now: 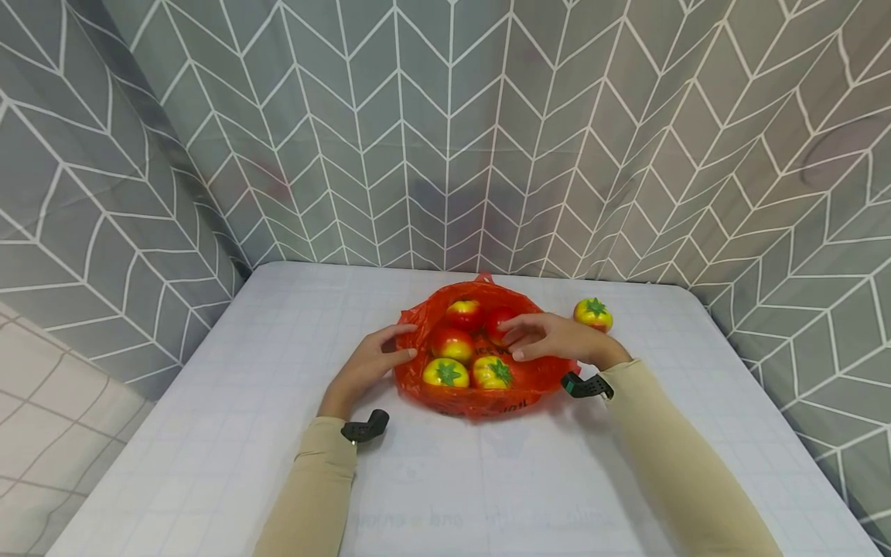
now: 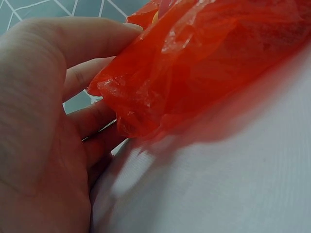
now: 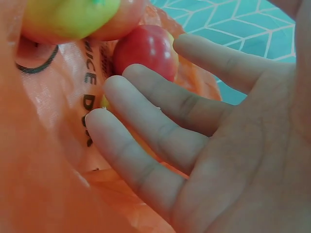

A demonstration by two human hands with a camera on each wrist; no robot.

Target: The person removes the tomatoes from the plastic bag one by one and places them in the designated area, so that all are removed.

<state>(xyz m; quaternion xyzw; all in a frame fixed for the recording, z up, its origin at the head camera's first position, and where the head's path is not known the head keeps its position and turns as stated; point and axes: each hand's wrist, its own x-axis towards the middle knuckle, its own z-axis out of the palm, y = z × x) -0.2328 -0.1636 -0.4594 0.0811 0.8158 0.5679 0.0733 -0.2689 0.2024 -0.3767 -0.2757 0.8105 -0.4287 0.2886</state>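
A red plastic bag (image 1: 480,404) lies with its mouth open upward, several shiny red-and-yellow, tomato-like fruits (image 1: 452,343) inside it. Two of them near the front show green star-shaped tops. At the bag's left rim is my left hand (image 1: 369,363), its thumb and fingers apart and resting against the plastic (image 2: 160,82), which hides some fingertips. Over the right part of the opening reaches my right hand (image 1: 550,338), fingers spread and slightly bent, with nothing held. Its fingertips are close to a red fruit (image 3: 146,51); whether they touch it I cannot tell.
Another yellow fruit with a green top (image 1: 593,313) stands on the white-covered table (image 1: 431,472), right of the bag and behind my right wrist. A grey curtain (image 1: 445,155) with white zigzag lines hangs along the table's back and sides.
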